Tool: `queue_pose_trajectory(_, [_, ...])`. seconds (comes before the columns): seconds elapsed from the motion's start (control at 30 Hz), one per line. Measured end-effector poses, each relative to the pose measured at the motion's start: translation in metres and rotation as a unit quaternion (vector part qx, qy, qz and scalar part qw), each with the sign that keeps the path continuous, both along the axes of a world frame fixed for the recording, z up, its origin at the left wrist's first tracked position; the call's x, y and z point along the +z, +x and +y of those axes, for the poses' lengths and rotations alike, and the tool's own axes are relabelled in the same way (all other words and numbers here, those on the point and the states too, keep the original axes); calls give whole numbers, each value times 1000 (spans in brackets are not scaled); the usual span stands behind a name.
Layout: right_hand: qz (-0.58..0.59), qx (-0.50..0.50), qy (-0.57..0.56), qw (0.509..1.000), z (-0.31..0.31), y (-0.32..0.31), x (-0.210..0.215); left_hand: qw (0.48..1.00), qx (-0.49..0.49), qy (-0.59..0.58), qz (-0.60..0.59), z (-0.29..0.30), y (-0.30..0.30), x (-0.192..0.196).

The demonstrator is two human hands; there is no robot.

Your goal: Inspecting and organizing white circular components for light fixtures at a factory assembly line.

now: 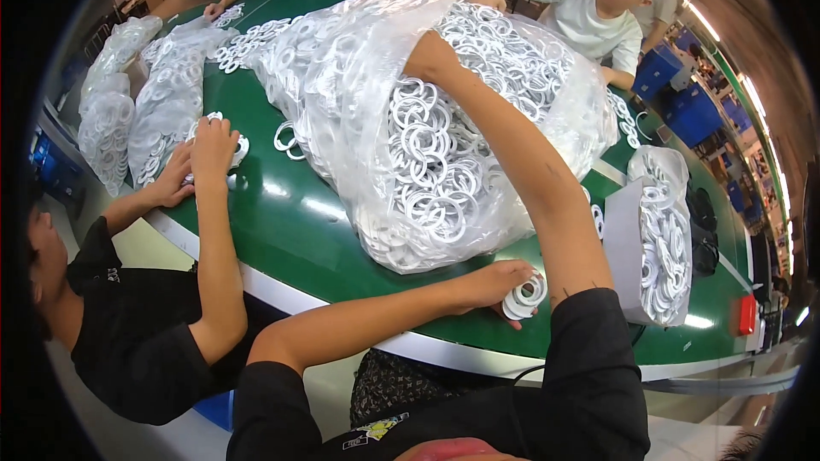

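Note:
Near the table's front edge, my left hand is closed around a small stack of white plastic rings. My right arm stretches across a large clear plastic bag heaped with loose white rings. At the upper rim of the bag's opening is my right hand, against the plastic film. Its fingers are hidden, so whether it grips the film or rings does not show.
A co-worker at my left handles rings beside more filled bags. Another person stands beyond the big bag. To my right are a box of rings and a red object on the green table.

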State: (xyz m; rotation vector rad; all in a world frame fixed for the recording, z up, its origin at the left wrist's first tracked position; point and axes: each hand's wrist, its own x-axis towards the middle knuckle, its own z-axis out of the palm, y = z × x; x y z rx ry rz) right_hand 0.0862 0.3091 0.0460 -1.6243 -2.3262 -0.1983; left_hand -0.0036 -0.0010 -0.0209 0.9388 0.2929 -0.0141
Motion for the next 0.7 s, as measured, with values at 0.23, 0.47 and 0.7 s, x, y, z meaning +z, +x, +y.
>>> queue_pose_trajectory(0.23, [287,73,132,946,33,-48,-5,997,8,79,19,4,2,3])
queue_pose_trajectory(0.47, [194,262,69,943,46,-7,21,997,-29,61,33,3,6,22])
queue_pose_trajectory(0.7, [139,74,-47,986,-58,81,44,999,-42,-20,-8,6,1,-2])
